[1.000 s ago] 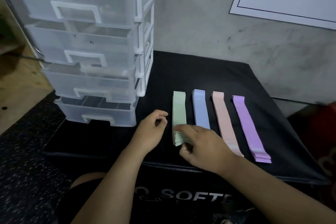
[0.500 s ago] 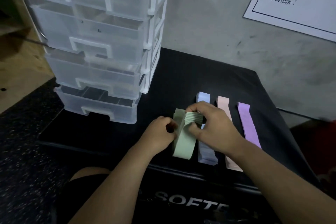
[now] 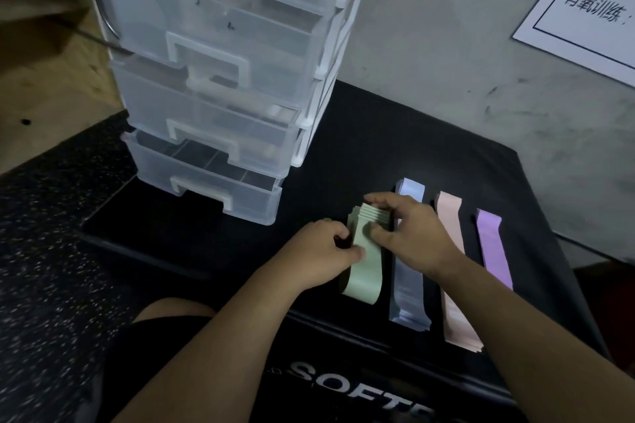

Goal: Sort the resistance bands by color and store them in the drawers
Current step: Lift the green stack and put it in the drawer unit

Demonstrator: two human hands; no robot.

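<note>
Drawers [image 3: 220,106] of clear plastic stand up and left of the left hand [image 3: 319,251], the bottom one partly out. That hand's curled fingers and thumb pinch the left edge of the green bands [image 3: 364,271], which lie doubled over on the black box [image 3: 378,134] between both hands. The right hand [image 3: 412,237] grips their folded far end, fingers over it, thumb pressing on top. Blue bands [image 3: 407,288] run under this hand; pink bands [image 3: 448,213] lie just right of it, and purple bands [image 3: 493,251] further right.
</note>
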